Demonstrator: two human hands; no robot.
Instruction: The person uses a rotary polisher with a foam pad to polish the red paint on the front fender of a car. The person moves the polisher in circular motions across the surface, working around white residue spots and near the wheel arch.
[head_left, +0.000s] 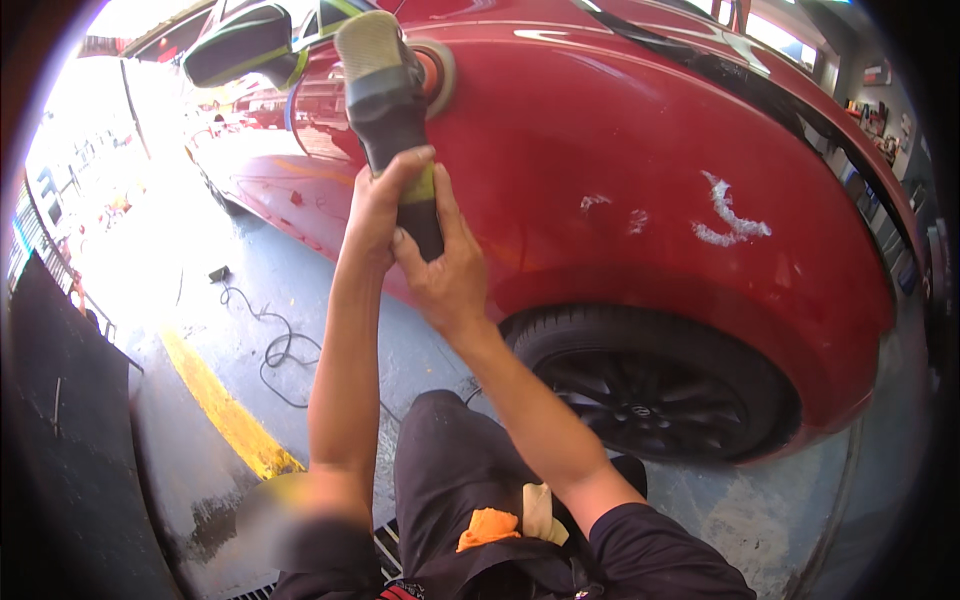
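Observation:
Both my hands are wrapped round a car polisher [377, 105] with a dark body and a pale grey head. My left hand [382, 200] grips it partway along its body, thumb laid across the top. Closer to me, my right hand [450, 275] closes round the dark rear end of the handle. The polisher's round pad [440, 78] is up against the red car's fender [560, 130], near the side mirror [240, 48]. White compound smears [730, 215] mark the panel above the wheel, to the right of my hands.
A black wheel [650, 385] sits below the fender. On the grey floor, a black cord [285, 345] lies in loops beside a yellow line [225, 405]. An orange cloth [490, 527] and a beige one [540, 510] rest at my waist. A dark panel [65, 430] stands at left.

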